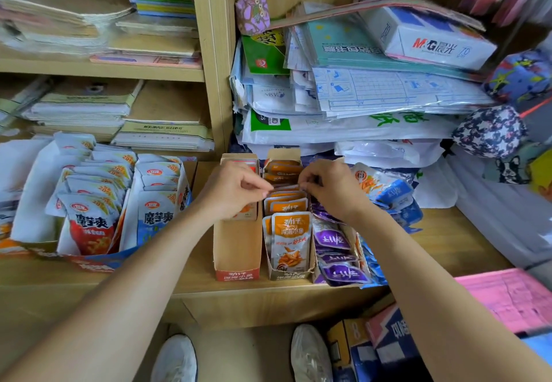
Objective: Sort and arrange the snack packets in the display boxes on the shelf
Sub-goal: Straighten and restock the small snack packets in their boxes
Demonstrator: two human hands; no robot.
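Note:
Three narrow cardboard display boxes stand side by side on the wooden shelf. The left box (236,244) is almost bare, with one packet under my left hand. The middle box (291,272) holds a row of upright orange snack packets (290,239). Purple packets (333,239) fill the right one. My left hand (231,190) and my right hand (330,186) meet over the middle box, each pinching one end of an orange packet's top edge (286,187). Blue packets (394,196) lie loose to the right.
A wide box at the left holds red packets (89,226) and blue packets (155,220). Stacked paper goods and plastic bags (343,103) crowd the shelf behind. Notebooks fill the left shelves. Pink paper (507,298) and cartons (385,342) sit below right, my shoes on the floor.

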